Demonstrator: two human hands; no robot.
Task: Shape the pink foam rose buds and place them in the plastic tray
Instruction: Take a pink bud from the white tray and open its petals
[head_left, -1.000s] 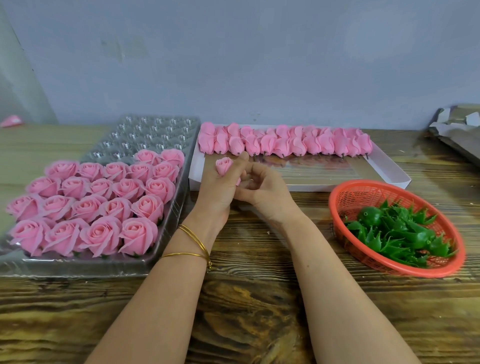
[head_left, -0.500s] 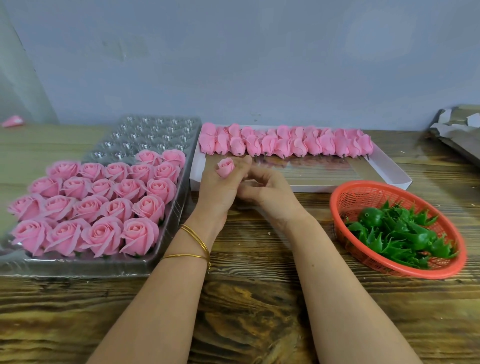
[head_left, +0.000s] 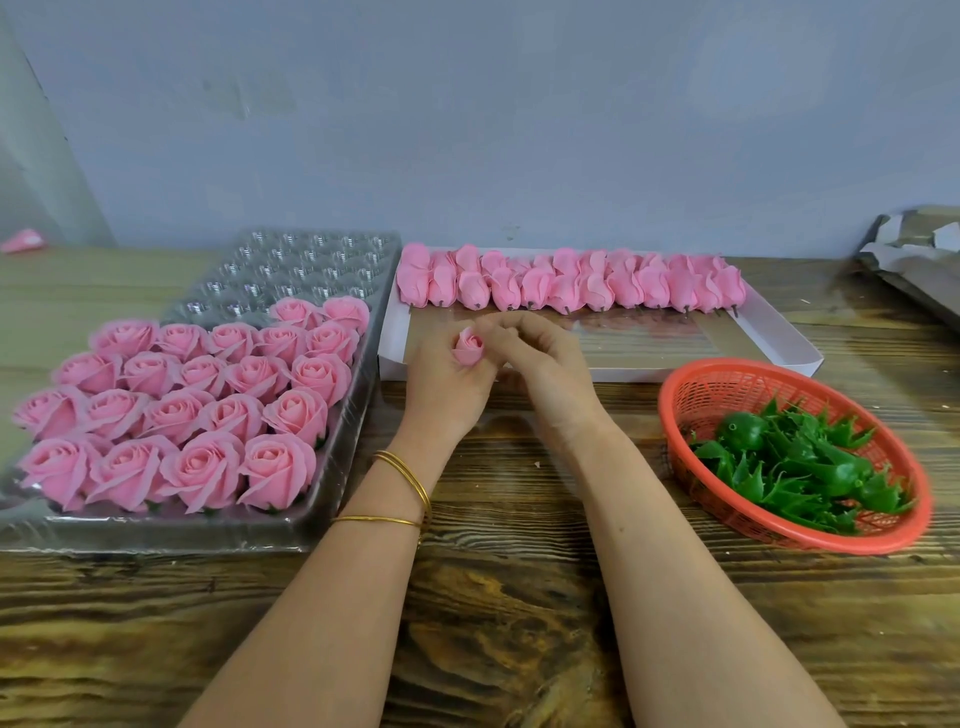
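Rose bud: frame centre, above tabletop, upright, opening upward.
Left hand: fingers wrapped round bud base.
Right hand: fingers pinch its upper edge.
Plastic tray: 21 shaped roses visible.

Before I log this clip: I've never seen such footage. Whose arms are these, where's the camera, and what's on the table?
No machine here: a person works bare-handed, filmed by one camera on their head looking down. The left hand holds a pink rose bud; the right hand pinches its petals. On the wooden table: a plastic tray partly filled with shaped roses, a white box with a row of unshaped buds, and a red basket of green leafy bases.
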